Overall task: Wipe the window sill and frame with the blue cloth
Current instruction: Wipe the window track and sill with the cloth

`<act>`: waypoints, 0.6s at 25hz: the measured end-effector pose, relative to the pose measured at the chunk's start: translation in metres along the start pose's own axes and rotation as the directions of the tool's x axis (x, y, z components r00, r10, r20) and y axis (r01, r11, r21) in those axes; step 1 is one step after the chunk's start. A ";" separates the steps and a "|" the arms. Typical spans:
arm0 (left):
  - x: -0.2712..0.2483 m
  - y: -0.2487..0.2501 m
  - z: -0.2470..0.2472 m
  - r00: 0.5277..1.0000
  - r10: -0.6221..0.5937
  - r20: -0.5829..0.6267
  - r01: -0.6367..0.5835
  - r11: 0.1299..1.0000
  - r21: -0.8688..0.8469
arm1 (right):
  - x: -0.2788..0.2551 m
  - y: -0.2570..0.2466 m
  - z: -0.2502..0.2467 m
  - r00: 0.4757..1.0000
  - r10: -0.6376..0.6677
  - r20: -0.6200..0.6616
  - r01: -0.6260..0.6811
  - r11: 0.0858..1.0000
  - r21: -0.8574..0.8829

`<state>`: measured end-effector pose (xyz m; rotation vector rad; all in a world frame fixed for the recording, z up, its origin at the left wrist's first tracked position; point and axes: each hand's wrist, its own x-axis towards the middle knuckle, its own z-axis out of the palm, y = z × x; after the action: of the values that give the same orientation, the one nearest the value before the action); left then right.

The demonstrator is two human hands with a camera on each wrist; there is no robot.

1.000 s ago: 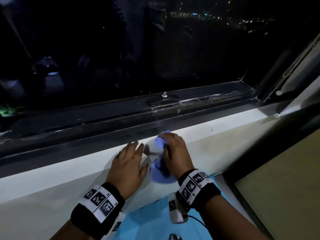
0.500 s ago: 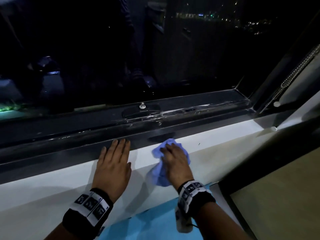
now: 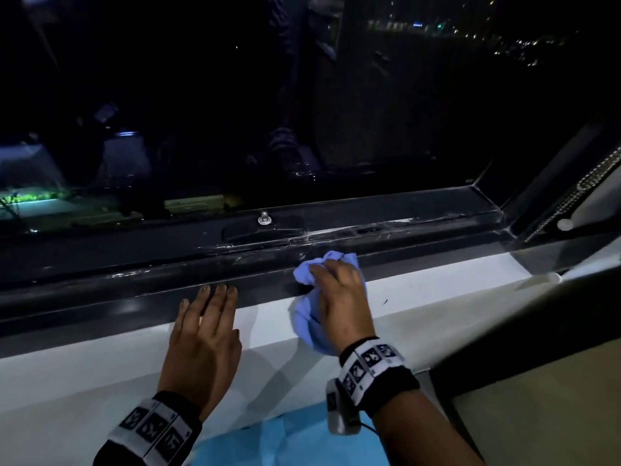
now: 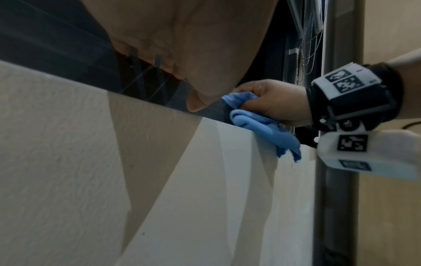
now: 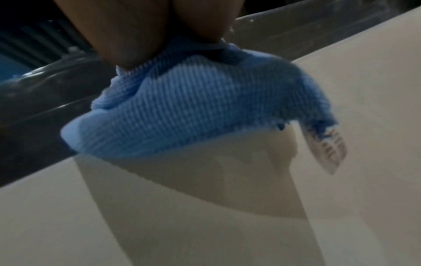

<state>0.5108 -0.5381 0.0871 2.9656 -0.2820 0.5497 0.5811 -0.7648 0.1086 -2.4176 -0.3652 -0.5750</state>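
The blue cloth (image 3: pixel 307 317) is bunched under my right hand (image 3: pixel 339 297), which grips it and presses it against the dark window frame (image 3: pixel 134 284) where it meets the white sill (image 3: pixel 437 297). In the left wrist view the blue cloth (image 4: pixel 262 126) hangs over the sill edge below that hand (image 4: pixel 273 100). In the right wrist view the ribbed cloth (image 5: pixel 193 111) with its white label fills the middle. My left hand (image 3: pixel 205 327) lies flat on the sill, fingers straight, fingertips (image 3: pixel 218 289) touching the frame.
A small metal knob (image 3: pixel 264 217) stands on the frame's upper ledge, beside scratched, shiny tape marks. A bead chain (image 3: pixel 571 196) hangs at the right corner. A dark-edged board (image 3: pixel 537 415) lies at the lower right, a light blue sheet (image 3: pixel 285 445) below the sill.
Both hands have moved forward from the sill's front to the frame. The right hand carried the cloth up onto the dark frame; the left hand's fingertips now reach the frame.
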 end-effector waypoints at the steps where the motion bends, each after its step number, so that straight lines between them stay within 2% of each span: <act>1: 0.000 0.000 -0.001 1.000 -0.003 0.013 0.003 1.000 0.000 | 0.001 0.011 -0.009 1.000 0.018 -0.013 -0.018 1.000 0.013; 3: 0.000 0.001 -0.002 0.999 -0.020 0.033 0.020 1.000 -0.003 | 0.004 0.035 -0.023 0.996 0.075 -0.040 -0.073 0.996 0.047; 4: 0.000 0.003 -0.003 0.999 -0.030 0.039 0.030 1.000 -0.003 | 0.008 0.044 -0.032 0.985 0.148 -0.084 -0.144 0.988 0.053; 6: 0.004 0.006 -0.010 0.998 -0.041 0.057 0.041 0.999 0.000 | 0.014 0.052 -0.043 0.931 0.335 -0.142 -0.321 0.940 0.113; 7: 0.007 0.009 -0.013 0.996 -0.053 0.069 0.052 0.999 0.009 | 0.014 0.049 -0.044 0.923 0.338 -0.183 -0.332 0.941 0.065; 9: 0.016 0.020 -0.019 0.992 -0.084 0.096 0.081 0.996 0.037 | 0.009 0.026 -0.032 0.947 0.277 -0.165 -0.278 0.960 0.017; 12: 0.029 0.044 -0.014 0.995 -0.028 0.093 0.025 0.999 0.032 | -0.008 -0.012 0.002 0.994 0.081 0.068 -0.080 0.997 -0.018; 14: 0.034 0.058 -0.007 0.995 0.020 0.095 -0.023 0.999 0.027 | -0.006 -0.005 0.008 0.994 -0.003 0.108 0.012 0.997 -0.078; 15: 0.036 0.061 -0.005 0.994 0.024 0.105 -0.027 0.999 0.028 | -0.001 0.003 0.004 0.995 -0.009 0.098 0.019 0.995 -0.100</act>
<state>0.5298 -0.6030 0.1099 3.0290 -0.3244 0.4046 0.5822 -0.7653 0.1036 -2.5484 -0.4029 -0.4929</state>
